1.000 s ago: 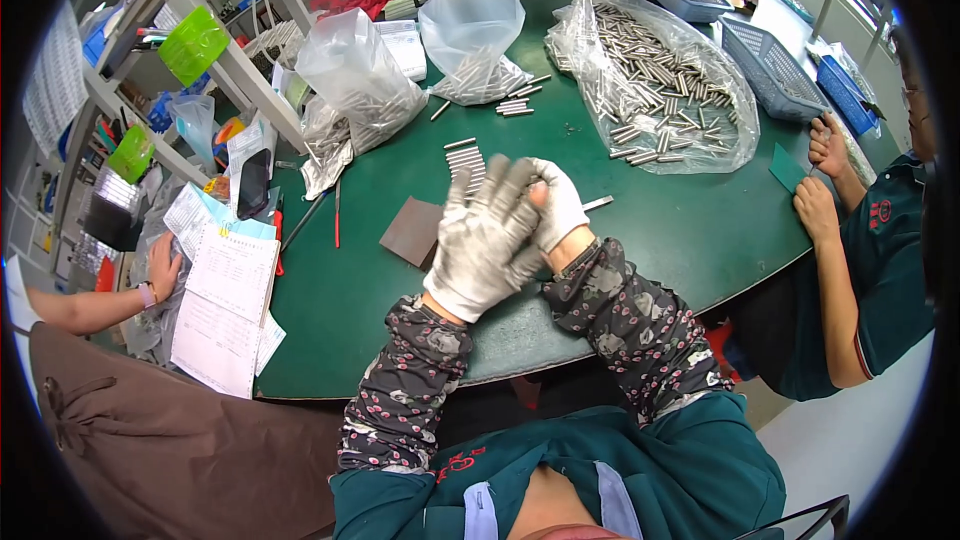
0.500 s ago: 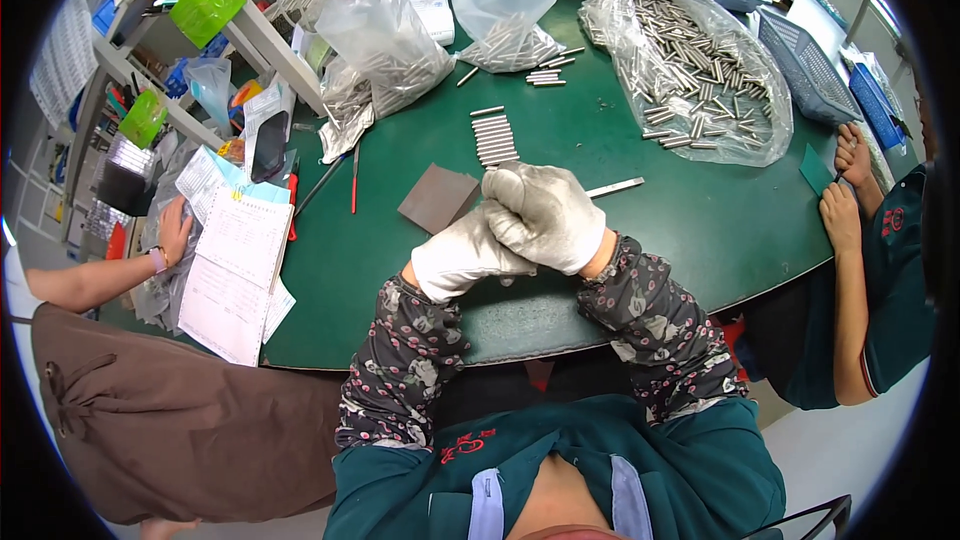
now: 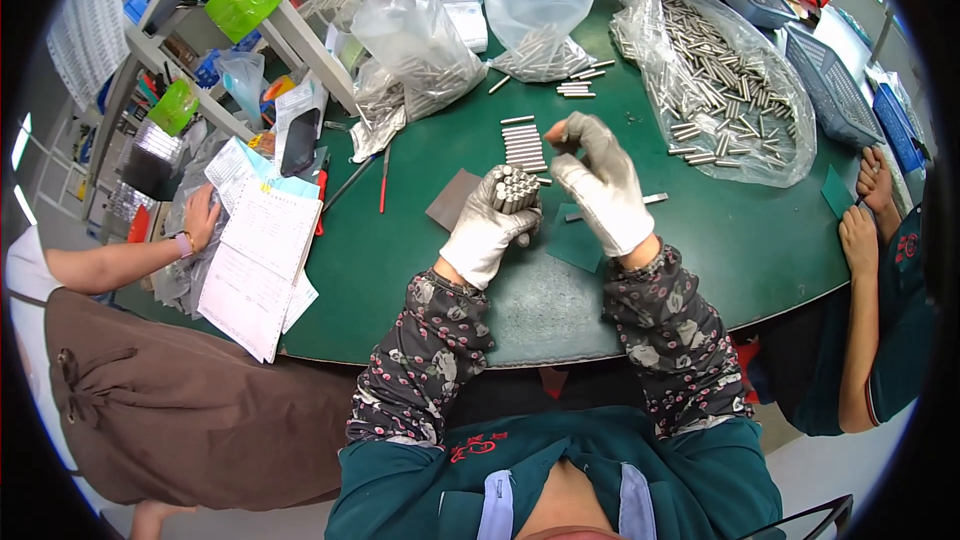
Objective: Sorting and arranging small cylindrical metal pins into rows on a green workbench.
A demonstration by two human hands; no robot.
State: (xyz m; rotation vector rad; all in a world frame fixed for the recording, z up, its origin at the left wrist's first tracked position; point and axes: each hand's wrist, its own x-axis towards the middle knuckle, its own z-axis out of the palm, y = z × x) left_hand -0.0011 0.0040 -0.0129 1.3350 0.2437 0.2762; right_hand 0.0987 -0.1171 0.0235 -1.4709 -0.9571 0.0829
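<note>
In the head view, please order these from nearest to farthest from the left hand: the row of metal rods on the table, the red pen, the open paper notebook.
Measured from the left hand:
1. Row of metal rods, just beyond it, slightly to the right.
2. Red pen, to its left on the green table.
3. Open paper notebook, farthest left, at the table edge.

On the round green tabletop (image 3: 420,240) stood three clear plastic bags of short metal rods: one (image 3: 415,45) at its far left, one (image 3: 540,20) at the far middle, one large opened bag (image 3: 720,70) at the far right. Two dark mesh baskets (image 3: 835,85) sat beyond that. Two white-gloved hands (image 3: 490,225) (image 3: 600,185) hovered over its near edge, and one row of rods (image 3: 522,143) lay ahead.
</note>
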